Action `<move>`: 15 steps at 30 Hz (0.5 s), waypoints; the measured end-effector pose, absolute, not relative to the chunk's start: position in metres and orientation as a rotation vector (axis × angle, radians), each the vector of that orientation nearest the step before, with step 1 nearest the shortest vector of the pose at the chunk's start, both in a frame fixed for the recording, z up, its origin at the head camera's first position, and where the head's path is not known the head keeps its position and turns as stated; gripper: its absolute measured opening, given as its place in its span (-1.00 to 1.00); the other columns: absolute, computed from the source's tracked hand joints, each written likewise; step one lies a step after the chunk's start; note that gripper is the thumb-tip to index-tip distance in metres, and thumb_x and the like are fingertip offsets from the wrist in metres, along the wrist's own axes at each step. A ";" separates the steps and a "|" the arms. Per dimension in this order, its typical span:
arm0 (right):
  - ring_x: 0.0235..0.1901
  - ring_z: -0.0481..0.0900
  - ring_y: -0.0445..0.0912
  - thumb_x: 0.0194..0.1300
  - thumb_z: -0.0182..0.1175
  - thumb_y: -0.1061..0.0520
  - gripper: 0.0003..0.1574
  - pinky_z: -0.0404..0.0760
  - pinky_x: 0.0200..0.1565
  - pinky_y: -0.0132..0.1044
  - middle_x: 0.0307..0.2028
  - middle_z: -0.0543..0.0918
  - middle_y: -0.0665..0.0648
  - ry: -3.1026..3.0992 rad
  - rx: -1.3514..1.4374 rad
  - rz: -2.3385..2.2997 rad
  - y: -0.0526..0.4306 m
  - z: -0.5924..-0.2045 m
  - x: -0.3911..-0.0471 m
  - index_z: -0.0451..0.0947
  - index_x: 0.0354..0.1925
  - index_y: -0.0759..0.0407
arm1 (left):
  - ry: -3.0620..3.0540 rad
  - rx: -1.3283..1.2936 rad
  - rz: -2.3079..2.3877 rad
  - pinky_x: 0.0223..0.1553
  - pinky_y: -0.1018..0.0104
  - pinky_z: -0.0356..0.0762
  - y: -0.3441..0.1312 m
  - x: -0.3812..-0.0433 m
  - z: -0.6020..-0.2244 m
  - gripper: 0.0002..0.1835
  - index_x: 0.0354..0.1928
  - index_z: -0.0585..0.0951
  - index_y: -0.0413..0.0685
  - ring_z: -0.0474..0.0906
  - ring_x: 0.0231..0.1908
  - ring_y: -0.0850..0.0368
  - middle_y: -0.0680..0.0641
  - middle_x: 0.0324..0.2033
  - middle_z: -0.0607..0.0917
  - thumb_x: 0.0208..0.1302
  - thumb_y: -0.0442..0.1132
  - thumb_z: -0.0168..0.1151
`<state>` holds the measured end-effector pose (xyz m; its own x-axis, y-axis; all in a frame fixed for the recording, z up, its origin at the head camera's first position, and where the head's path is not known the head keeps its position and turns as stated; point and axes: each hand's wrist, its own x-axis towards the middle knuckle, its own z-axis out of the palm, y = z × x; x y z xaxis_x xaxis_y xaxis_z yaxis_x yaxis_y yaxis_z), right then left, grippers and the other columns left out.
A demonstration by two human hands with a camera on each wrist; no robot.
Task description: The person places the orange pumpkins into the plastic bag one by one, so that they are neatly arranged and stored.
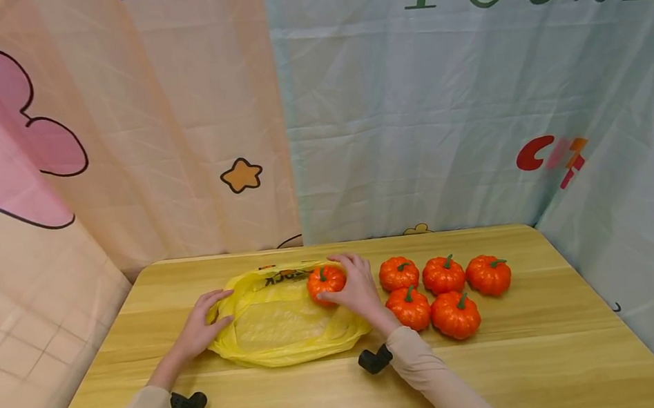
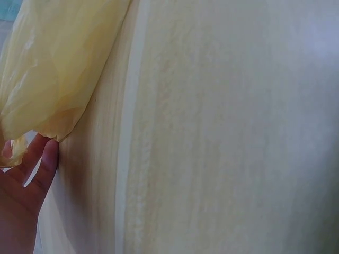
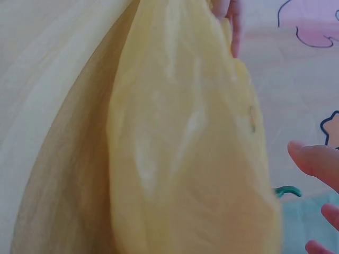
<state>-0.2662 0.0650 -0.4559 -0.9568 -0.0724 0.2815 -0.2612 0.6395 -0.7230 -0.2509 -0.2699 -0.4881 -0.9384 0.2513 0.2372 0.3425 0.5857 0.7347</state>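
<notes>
A yellow plastic bag (image 1: 281, 322) lies on the table with its mouth spread upward. My left hand (image 1: 202, 324) holds the bag's left rim between thumb and fingers; in the left wrist view, plastic (image 2: 58, 63) runs past the fingers. One small orange pumpkin (image 1: 323, 282) sits inside the bag's right end. My right hand (image 1: 356, 288) is over it, thumb and fingers spread around its top. From the right wrist, only the green stem (image 3: 287, 191) shows above the bag wall (image 3: 185, 132), and the fingertips (image 3: 306, 159) stand apart near it.
Several more orange pumpkins (image 1: 455, 315) are grouped on the wooden table (image 1: 543, 355) right of the bag, close to my right forearm. Printed curtains (image 1: 384, 119) hang behind the table's far edge and along both sides.
</notes>
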 end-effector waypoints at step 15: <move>0.19 0.31 0.18 -0.09 0.54 0.11 -0.19 0.41 0.15 0.14 0.15 0.44 0.22 -2.452 0.446 1.207 0.087 -0.417 -0.240 0.49 0.17 0.06 | -2.689 -0.525 -1.294 0.25 -0.41 0.08 -0.271 -0.251 -0.489 -0.49 0.28 0.39 -0.29 0.13 0.29 -0.44 -0.44 0.26 0.26 0.29 -0.38 0.19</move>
